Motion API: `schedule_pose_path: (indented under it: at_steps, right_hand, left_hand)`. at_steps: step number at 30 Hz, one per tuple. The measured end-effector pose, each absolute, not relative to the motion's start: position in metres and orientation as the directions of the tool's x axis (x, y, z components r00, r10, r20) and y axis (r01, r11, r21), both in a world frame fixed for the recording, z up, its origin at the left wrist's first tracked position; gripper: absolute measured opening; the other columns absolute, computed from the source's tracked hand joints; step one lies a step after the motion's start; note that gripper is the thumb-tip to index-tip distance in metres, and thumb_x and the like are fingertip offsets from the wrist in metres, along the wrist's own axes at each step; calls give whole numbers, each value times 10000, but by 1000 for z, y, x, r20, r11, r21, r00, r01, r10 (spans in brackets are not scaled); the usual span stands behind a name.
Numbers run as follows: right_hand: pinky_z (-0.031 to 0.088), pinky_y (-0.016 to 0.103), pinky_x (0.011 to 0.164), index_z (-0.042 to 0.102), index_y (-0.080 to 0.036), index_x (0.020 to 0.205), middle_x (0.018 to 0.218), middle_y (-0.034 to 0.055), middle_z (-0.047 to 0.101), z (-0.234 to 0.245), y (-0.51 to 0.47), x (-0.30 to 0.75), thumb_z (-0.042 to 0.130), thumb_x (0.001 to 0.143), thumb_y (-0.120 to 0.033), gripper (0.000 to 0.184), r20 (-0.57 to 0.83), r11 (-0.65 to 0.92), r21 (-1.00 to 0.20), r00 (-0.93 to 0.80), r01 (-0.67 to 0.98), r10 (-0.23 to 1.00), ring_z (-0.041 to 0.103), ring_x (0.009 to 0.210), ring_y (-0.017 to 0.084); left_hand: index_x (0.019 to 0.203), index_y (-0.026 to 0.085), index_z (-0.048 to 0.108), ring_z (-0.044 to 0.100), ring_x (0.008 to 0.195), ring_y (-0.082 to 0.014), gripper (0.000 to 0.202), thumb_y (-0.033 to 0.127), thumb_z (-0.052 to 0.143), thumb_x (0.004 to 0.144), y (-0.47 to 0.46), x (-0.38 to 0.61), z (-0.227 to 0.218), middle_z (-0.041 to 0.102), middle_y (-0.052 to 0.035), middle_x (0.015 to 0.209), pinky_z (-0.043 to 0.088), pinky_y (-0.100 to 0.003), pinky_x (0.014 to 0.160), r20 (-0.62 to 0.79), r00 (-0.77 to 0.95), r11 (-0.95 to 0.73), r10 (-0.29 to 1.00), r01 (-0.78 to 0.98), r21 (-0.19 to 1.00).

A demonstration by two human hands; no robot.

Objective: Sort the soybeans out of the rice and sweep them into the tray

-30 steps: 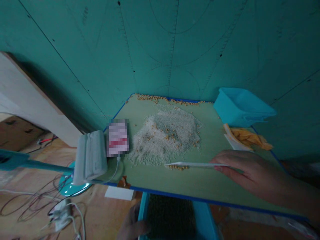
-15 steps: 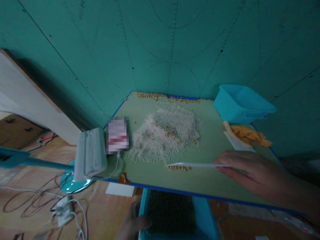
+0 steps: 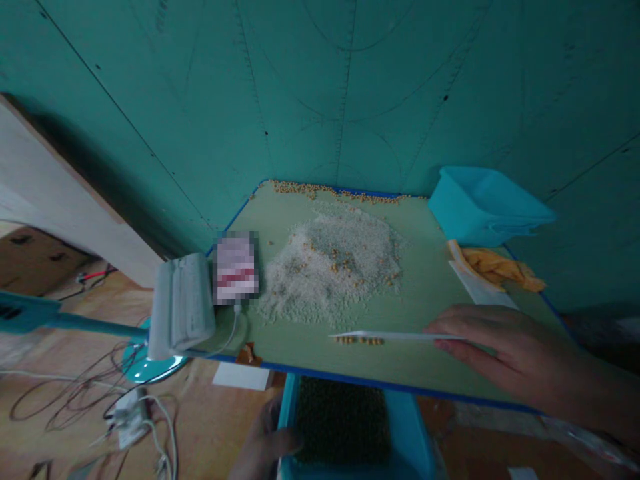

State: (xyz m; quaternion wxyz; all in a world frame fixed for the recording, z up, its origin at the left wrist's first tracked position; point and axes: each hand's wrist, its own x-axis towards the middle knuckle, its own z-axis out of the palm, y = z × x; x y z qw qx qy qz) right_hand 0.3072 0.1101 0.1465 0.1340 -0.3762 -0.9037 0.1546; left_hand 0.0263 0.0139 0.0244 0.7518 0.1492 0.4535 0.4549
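Note:
My right hand (image 3: 493,350) is closed on one end of a thin white strip (image 3: 400,335), which lies low over the table. Along the strip's near edge is a short row of yellow beans (image 3: 367,341). Beyond it spreads a heap of pale rice-like grains (image 3: 345,243) with yellow beans scattered over it. Below the table's front edge, my left hand (image 3: 265,440) is closed on the left rim of a blue bin (image 3: 413,433), thumb inside. Dark small-grained contents (image 3: 343,420) fill much of that bin.
More yellow beans line the table's (image 3: 425,293) back edge. At right stand an empty blue bin (image 3: 480,207) and a crumpled orange cloth (image 3: 500,267). A pale case (image 3: 183,300) and a cabled, blurred-out device (image 3: 236,267) sit at left. Cables (image 3: 65,383) cross the floor.
My right hand has drawn the white strip and the row of beans slightly toward the table's front edge. My left hand keeps its hold on the bin's rim.

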Motion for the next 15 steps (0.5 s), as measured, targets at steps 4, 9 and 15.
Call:
schedule_pose_path:
  at_steps: [4,9,15]
  right_hand:
    - [488,199,698,595,-248,926,887,-5,668,148,107,306,415,895,-216,186,103,646,-385,-664,660,740,621,815,112]
    - [495,212,726,615,-255,921,877,1,672,144,101,307,425,887,-244,194,154,620,-386,-614,684,774,629,793,120]
    - [510,229,749,634,-269,938,905,6,682,140,97,312,446,877,-266,198,176,598,-345,-576,723,798,638,823,139]
  left_hand:
    - [868,183,738,651,866,-309,441,60,619,462,12,23,15,757,-42,798,476,-365,755,-527,199,539,826,-553,635]
    - [842,196,745,674,726,-283,427,55,618,459,17,20,9,752,-38,701,493,-346,662,-507,259,552,822,-579,600]
    - [805,174,751,665,608,-250,420,53,598,433,18,16,-4,743,-23,627,436,-277,494,-498,255,551,829,-530,645]
